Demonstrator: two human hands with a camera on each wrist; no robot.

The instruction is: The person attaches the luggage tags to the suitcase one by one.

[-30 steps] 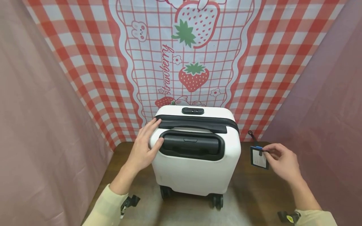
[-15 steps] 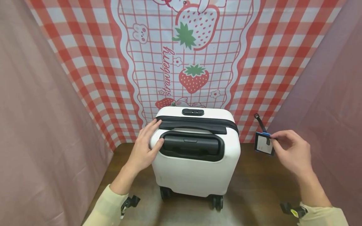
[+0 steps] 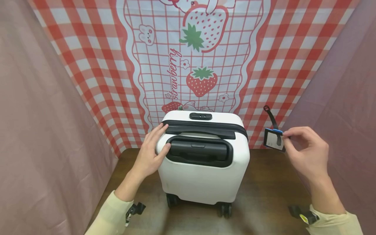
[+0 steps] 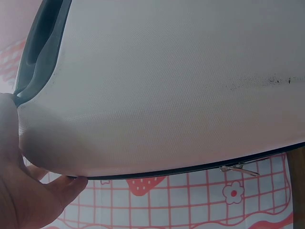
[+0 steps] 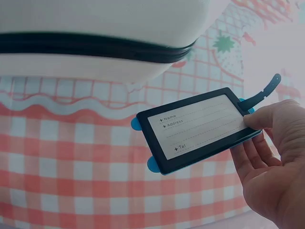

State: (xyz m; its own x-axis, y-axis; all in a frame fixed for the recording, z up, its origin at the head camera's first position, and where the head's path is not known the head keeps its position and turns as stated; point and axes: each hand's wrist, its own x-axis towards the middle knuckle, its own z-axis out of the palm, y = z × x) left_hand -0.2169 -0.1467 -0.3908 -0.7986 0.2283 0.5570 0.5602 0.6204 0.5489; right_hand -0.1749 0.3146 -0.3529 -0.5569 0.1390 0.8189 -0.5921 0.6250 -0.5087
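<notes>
A small white suitcase (image 3: pixel 202 182) stands upright on its wheels, its black carry handle and recessed pull handle facing up. My left hand (image 3: pixel 149 153) rests on its upper left corner, fingers extended along the edge and thumb by the handle recess. The left wrist view shows that hand (image 4: pixel 33 195) against the shell's rounded corner. Off to the suitcase's right, my right hand (image 3: pixel 308 151) pinches a luggage tag (image 3: pixel 273 139) between thumb and fingers. Close up, the tag (image 5: pixel 195 131) has a dark frame, blue edges and a card printed Name, Address and Tel. Its strap (image 5: pixel 267 92) sticks out, unattached.
The suitcase stands on a brown wooden table (image 3: pixel 270 189). Behind it hangs a red-and-white checked strawberry cloth (image 3: pixel 264 65). Pink curtains (image 3: pixel 44 130) close off both sides. A black combination lock (image 3: pixel 200 116) sits on the suitcase's far upper edge.
My right hand has carried the luggage tag up and slightly to the right, away from the suitcase. The left hand and the suitcase have stayed put.
</notes>
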